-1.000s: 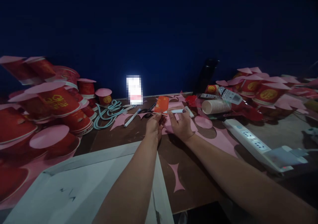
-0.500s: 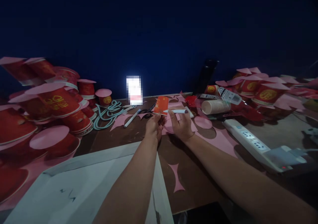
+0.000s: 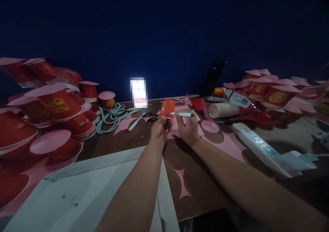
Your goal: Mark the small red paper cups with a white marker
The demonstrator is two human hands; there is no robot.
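My left hand (image 3: pixel 159 131) is closed around the lower edge of a small bright red-orange paper piece (image 3: pixel 167 108) with a pale lower edge. Whether this piece is a flat card or a cup's side I cannot tell. In my right hand (image 3: pixel 189 129) a white marker pen (image 3: pixel 184 114) lies pinched, its tip pointing left at the right edge of the red piece. Contact between tip and paper is too small to make out. Pink paper with round cut-outs (image 3: pixel 232 144) lies under and beside the hands.
Red paper cups (image 3: pixel 55 103) with pink discs are stacked on the left, more cups (image 3: pixel 277 96) on the right. A pale cable (image 3: pixel 110 119), a second marker (image 3: pixel 136 122), a lit phone (image 3: pixel 138 93), a stack of cups on its side (image 3: pixel 223 110), a power strip (image 3: pixel 257 144) and a white box (image 3: pixel 89 180) surround the hands.
The red piece has shifted very slightly to the right. Both hands keep nearly the same place and hold.
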